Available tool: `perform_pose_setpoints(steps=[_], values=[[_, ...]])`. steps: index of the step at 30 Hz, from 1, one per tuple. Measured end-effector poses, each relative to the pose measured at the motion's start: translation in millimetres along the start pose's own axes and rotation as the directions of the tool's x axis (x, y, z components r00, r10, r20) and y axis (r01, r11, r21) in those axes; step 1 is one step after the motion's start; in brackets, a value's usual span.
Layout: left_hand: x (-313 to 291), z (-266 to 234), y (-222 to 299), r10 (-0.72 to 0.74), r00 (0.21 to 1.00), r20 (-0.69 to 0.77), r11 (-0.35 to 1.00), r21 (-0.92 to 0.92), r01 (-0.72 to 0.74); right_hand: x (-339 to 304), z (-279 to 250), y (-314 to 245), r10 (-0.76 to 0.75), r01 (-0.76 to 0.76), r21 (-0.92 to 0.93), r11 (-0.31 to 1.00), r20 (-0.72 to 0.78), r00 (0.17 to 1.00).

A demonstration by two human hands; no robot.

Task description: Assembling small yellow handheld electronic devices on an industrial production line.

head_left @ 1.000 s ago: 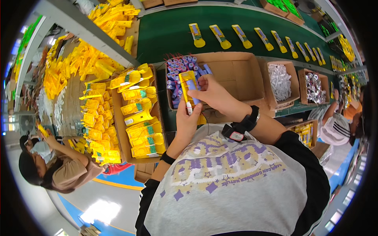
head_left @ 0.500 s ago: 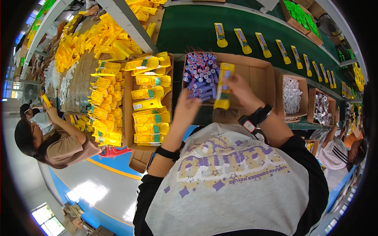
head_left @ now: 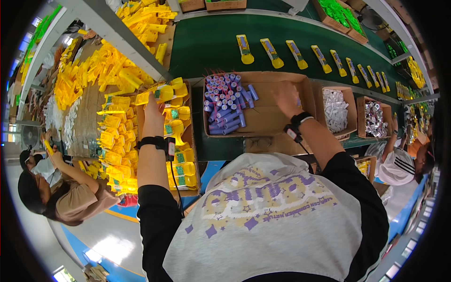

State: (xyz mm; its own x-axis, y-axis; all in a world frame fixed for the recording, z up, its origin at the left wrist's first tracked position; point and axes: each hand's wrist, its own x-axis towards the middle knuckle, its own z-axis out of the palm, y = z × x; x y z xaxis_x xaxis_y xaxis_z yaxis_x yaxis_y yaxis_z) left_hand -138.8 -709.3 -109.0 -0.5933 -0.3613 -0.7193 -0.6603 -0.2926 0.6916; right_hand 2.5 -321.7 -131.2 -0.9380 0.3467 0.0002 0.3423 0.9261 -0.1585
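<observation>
My left hand (head_left: 153, 109) is at the far end of a cardboard box of yellow plastic housings with green parts inside. Its fingers are closed on a yellow housing (head_left: 164, 93) lying across the top of the pile. My right hand (head_left: 285, 97) is over the bare right part of the wider cardboard box (head_left: 260, 115). Motion smears its fingers, and a small purplish patch shows beside them; I cannot tell whether it is held. Purple cylindrical cells (head_left: 225, 101) with thin red wires fill the left part of that box, some upright and some lying.
Yellow housings with purple cells lie in a row on the green belt (head_left: 202, 51). To the right stand a box of white pieces (head_left: 335, 110) and a box of shiny silver parts (head_left: 374, 122). Loose yellow housings (head_left: 115, 141) pile up at left. A metal post slants overhead; co-workers sit on both sides.
My left hand has moved left from the purple cells to the yellow housings. The filled yellow housing in my right hand is no longer seen there. The view has shifted.
</observation>
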Motion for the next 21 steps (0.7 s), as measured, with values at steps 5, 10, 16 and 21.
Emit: perform_pose_setpoints(steps=[5,10,16,21], values=[[33,-7,-6,-0.126,0.986,0.112,0.971,-0.191,0.146,12,30,-48,-0.213,0.221,0.211,0.952,-0.064,0.975],[5,-18,-23,0.021,0.959,0.284,0.929,-0.361,0.087,18,58,-53,-0.011,-0.04,0.292,0.956,0.173,0.985],[-95,-23,-56,0.068,0.87,0.489,0.898,-0.41,0.159,28,55,-25,-0.042,-0.214,0.458,0.863,0.487,0.872],[-144,-14,-73,0.104,0.797,0.595,0.944,-0.312,0.11,9,11,-57,0.125,-0.22,0.929,0.296,0.191,0.974]])
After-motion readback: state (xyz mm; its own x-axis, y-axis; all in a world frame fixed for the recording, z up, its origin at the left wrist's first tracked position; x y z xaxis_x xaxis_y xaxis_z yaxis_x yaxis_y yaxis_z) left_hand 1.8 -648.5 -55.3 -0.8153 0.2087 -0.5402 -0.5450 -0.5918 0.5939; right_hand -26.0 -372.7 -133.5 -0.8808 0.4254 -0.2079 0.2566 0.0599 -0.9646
